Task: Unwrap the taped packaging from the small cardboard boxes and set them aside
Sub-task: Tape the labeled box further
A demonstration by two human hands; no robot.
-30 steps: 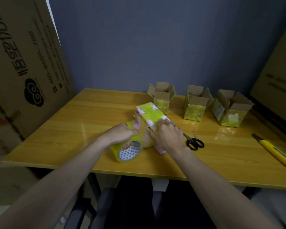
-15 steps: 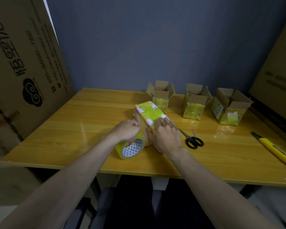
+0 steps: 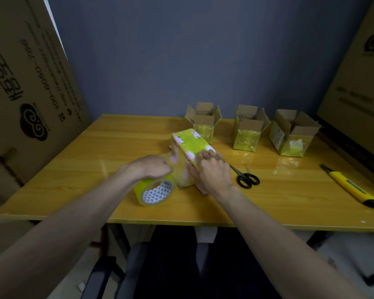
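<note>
While most print is too blurred to read, the large brown cardboard sheet (image 3: 28,87) leaning at the left shows a black cloud-like logo, big characters and the digits "400-6050-766". A second leaning cardboard sheet (image 3: 363,83) at the right carries a similar logo and unreadable lines. The long yellow-taped cardboard box (image 3: 189,145) bears small white labels on top and pink lettering on its near end, of which only "UC" can be made out.

That box stands near the middle of the yellow wooden desk (image 3: 95,152), its long axis running from the near edge away toward the rear left, near end facing the person. The right hand (image 3: 212,171) lies against the near end, fingers (image 3: 205,155) pressed together and curled over the top edge. The left hand (image 3: 154,167) grips the yellow roll of tape (image 3: 154,190) just left of the box, fingers curled over it; a strip of tape stretches from roll to box. Compared with half a second ago, the roll sits slightly farther left and nearer the person, while the box has not shifted.

Three open small taped cardboard boxes (image 3: 246,128) stand in a row behind. Black-handled scissors (image 3: 245,179) lie just right of the right hand, and a yellow utility knife (image 3: 352,188) lies well apart at the far right.
</note>
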